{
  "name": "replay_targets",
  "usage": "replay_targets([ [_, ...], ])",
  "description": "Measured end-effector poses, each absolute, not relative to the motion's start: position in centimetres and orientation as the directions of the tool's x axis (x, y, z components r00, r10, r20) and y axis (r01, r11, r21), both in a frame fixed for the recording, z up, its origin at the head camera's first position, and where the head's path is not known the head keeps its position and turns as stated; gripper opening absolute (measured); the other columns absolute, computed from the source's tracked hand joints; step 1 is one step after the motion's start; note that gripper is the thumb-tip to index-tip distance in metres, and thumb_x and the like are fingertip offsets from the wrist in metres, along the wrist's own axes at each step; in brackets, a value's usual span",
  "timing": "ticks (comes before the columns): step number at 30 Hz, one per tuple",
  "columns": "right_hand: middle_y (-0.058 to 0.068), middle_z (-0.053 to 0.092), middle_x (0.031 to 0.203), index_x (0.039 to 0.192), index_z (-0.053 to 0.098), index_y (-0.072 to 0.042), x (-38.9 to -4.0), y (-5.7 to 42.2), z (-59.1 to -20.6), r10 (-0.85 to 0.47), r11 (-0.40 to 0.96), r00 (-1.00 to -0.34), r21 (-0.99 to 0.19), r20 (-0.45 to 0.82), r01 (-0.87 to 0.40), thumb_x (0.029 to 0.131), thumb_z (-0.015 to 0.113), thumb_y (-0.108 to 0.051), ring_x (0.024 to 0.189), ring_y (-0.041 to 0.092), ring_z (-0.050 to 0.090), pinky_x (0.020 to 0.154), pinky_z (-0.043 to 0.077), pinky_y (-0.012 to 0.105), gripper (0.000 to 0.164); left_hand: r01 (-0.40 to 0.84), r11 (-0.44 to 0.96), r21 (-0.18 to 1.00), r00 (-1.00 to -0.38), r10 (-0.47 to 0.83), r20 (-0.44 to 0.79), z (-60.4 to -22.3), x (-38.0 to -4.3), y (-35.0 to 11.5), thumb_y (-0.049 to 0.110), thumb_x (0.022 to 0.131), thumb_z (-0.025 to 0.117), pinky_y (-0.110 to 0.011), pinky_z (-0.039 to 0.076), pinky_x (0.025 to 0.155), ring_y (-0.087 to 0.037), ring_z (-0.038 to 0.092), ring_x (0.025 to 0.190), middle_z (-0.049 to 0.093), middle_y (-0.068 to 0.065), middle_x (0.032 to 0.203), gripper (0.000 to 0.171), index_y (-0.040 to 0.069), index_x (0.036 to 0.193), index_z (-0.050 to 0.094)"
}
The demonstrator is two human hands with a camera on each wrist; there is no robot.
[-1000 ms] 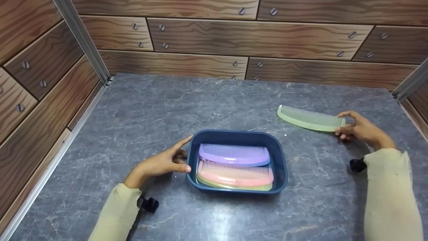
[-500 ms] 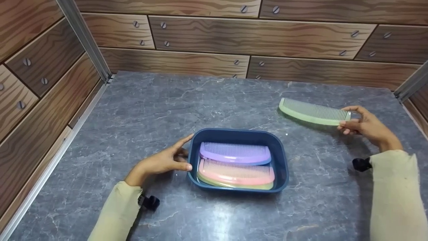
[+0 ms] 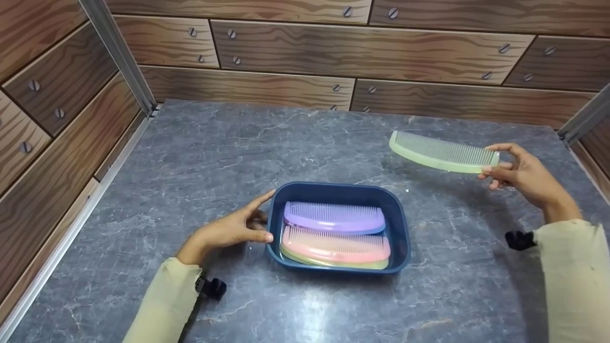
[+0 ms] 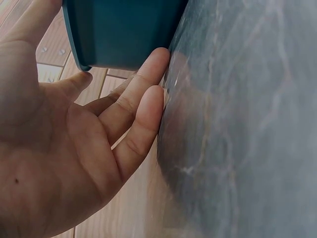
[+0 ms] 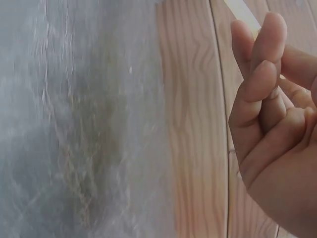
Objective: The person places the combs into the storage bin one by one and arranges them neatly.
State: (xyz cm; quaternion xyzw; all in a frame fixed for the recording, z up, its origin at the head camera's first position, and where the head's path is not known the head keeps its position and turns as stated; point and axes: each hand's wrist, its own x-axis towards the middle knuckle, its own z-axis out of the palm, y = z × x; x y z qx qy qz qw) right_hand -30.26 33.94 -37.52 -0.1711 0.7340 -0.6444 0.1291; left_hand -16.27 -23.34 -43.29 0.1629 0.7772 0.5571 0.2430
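A pale green comb (image 3: 443, 155) is pinched at its right end by my right hand (image 3: 522, 176), held above the table with its teeth facing away. My left hand (image 3: 228, 231) touches the left side of a dark blue tub (image 3: 405, 238), thumb and forefinger spread along the rim. In the left wrist view its other fingers (image 4: 141, 124) extend low by the tabletop. Inside the tub a purple comb (image 3: 329, 221) lies over a blue one, mostly hidden. Nearer the front, a pink comb (image 3: 333, 252) covers most of a yellow-green comb (image 3: 376, 265).
The tub stands on a grey marbled tabletop (image 3: 214, 152). Wood-patterned panels (image 3: 371, 52) wall the back and left side, with metal strips (image 3: 119, 52) at the corners. A small white speck (image 3: 407, 190) lies right of the tub.
My right hand, holding the green comb, has risen and moved toward the back of the table; the comb's shadow is now apart from it. My left hand and the tub stay in place.
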Motion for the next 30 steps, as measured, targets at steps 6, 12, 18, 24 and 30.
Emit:
replay_targets([
  [6,0.008,0.074,0.08,0.125,0.048,-0.012,-28.8,32.1,-36.5,-0.44,0.087,-0.894,-0.987,0.08,-0.131,0.093,0.057,0.004,0.057,0.012,0.064,0.054,0.054,0.023,0.037,-0.022,0.319,0.948,-0.824,0.531,-0.198,-43.2,-16.3,-23.3,0.028,0.086,0.074,-0.038,0.048,0.099,-0.034,0.058,0.117,0.05,-0.026,0.133,0.1,0.023,0.157,0.005],
  [12,0.007,0.074,0.082,0.126,0.048,-0.01,-27.8,30.1,-35.7,-0.477,0.06,-0.87,-0.984,0.121,-0.17,0.094,0.055,0.006,0.057,0.012,0.064,0.053,0.054,0.022,0.037,-0.019,0.321,0.947,-0.826,0.529,-0.196,-43.2,-16.4,-23.4,0.029,0.085,0.074,-0.038,0.048,0.099,-0.033,0.058,0.117,0.05,-0.026,0.133,0.1,0.023,0.157,0.005],
  [18,0.008,0.074,0.083,0.127,0.045,-0.008,-26.6,28.4,-34.9,-0.506,0.076,-0.855,-0.981,0.114,-0.176,0.094,0.053,0.007,0.056,0.013,0.062,0.051,0.052,0.024,0.037,-0.021,0.328,0.944,-0.829,0.522,-0.2,-43.3,-16.3,-23.4,0.03,0.085,0.074,-0.039,0.049,0.099,-0.033,0.058,0.117,0.05,-0.025,0.133,0.1,0.024,0.157,0.005],
  [24,0.008,0.073,0.084,0.129,0.046,-0.008,-25.4,26.4,-34.6,-0.565,0.08,-0.818,-0.979,0.11,-0.187,0.093,0.052,0.01,0.055,0.013,0.063,0.05,0.053,0.023,0.04,-0.013,0.344,0.939,-0.834,0.515,-0.2,-43.1,-16.4,-23.4,0.03,0.085,0.074,-0.04,0.049,0.099,-0.033,0.059,0.116,0.051,-0.025,0.133,0.1,0.024,0.157,0.005],
  [30,0.006,0.074,0.085,0.13,0.045,-0.01,-24.7,24.6,-34.8,-0.61,0.188,-0.792,-0.965,0.033,-0.185,0.095,0.055,0.003,0.055,0.013,0.064,0.05,0.053,0.024,0.039,-0.019,0.338,0.941,-0.832,0.517,-0.202,-43.2,-16.2,-23.4,0.029,0.085,0.074,-0.04,0.049,0.099,-0.033,0.059,0.115,0.051,-0.025,0.131,0.099,0.025,0.157,0.005],
])
